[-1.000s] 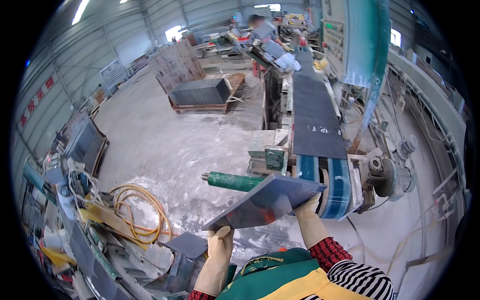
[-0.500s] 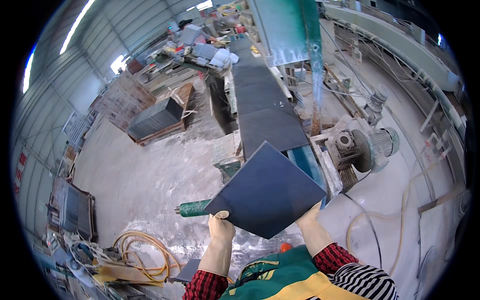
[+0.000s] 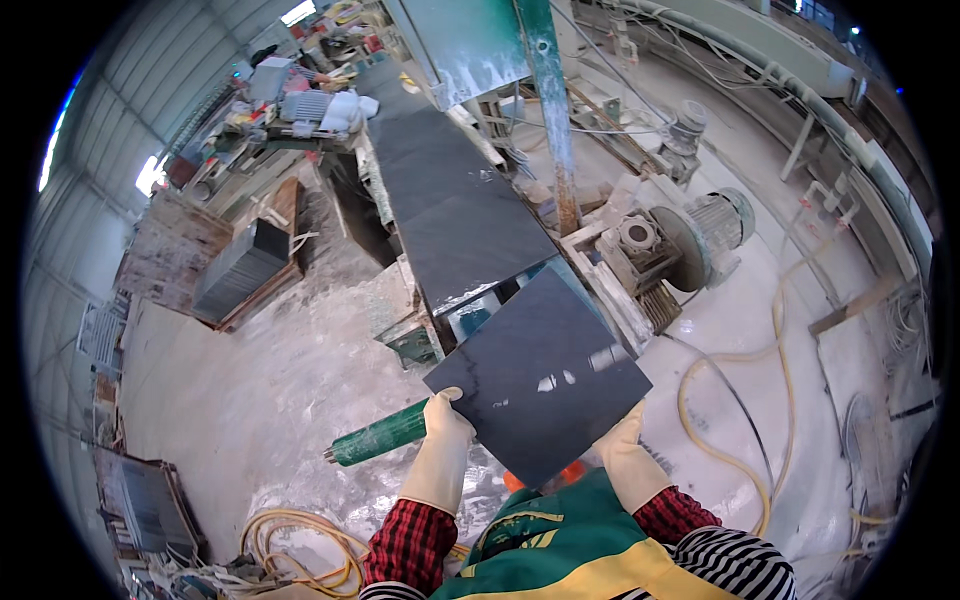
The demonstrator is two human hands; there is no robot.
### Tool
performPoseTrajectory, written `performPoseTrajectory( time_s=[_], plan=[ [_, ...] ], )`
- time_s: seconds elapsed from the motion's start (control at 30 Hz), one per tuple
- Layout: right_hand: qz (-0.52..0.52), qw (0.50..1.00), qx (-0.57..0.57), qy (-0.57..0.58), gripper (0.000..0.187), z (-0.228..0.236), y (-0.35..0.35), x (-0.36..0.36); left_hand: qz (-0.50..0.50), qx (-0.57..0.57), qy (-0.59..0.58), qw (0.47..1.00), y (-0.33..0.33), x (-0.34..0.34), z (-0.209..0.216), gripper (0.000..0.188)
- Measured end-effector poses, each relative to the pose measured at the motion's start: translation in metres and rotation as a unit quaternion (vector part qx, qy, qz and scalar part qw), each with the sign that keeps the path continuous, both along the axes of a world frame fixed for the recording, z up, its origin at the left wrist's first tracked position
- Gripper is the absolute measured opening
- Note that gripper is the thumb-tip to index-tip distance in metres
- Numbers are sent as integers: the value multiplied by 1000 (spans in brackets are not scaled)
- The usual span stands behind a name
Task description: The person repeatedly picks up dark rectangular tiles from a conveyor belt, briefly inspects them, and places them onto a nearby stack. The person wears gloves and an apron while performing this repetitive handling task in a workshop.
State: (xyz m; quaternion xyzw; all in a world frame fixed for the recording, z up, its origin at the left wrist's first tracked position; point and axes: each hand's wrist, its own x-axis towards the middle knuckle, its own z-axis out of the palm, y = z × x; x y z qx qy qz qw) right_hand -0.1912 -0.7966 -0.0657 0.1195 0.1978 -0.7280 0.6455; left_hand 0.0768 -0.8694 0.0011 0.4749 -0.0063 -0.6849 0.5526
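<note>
A square, dark grey stone tile (image 3: 540, 390) is held in front of my body, one corner toward me and another toward the line ahead. Its upper face carries pale, shiny patches. My left hand (image 3: 446, 418), in a cream rubber glove, grips the tile's left corner with the thumb on top. On the right side my right hand (image 3: 622, 440), gloved alike, is closed around the lower right edge; its fingers are mostly hidden beneath. Just past the tile, dark slabs (image 3: 450, 200) lie along a conveyor line, and blue-green parts show in the gap at its near end.
A green roller (image 3: 380, 433) sticks out left of the tile. To the right stands a dusty motor (image 3: 715, 230) beside a blue-green post (image 3: 550, 110). Yellow hose (image 3: 690, 400) and a black cable cross the wet floor. Stacked slabs (image 3: 240, 270) rest on a pallet at left.
The view has swung, so the conveyor and motor sit farther left. The tile, still in both hands, has turned and tilted slightly; bright patches now show on its face.
</note>
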Motion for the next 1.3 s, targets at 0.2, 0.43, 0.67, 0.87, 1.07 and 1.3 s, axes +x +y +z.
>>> performPoseTrajectory(
  time_s=[0.2, 0.43, 0.67, 0.87, 1.07, 1.3],
  plan=[
    [-42, 994, 106, 5, 55, 22, 17, 6, -35, 84, -50, 995, -22, -8, -14, 39],
    [-54, 992, 110, -4, 64, 7, 18, 15, -50, 42, -68, 996, -28, -23, 24, 29],
    [11, 991, 109, -72, 61, 19, 23, 22, -103, -79, -35, 991, -36, 7, -11, 32],
    [0, 992, 126, 2, 61, -1, 8, 28, -145, -87, -72, 983, -47, 4, 10, 30],
    [-29, 990, 126, 49, 59, -44, -9, 24, -147, -114, -212, 959, -34, 21, -6, 37],
    [-51, 981, 184, 31, 54, -24, -19, 31, -237, 36, -290, 927, 101, 13, -42, 40]
  ],
)
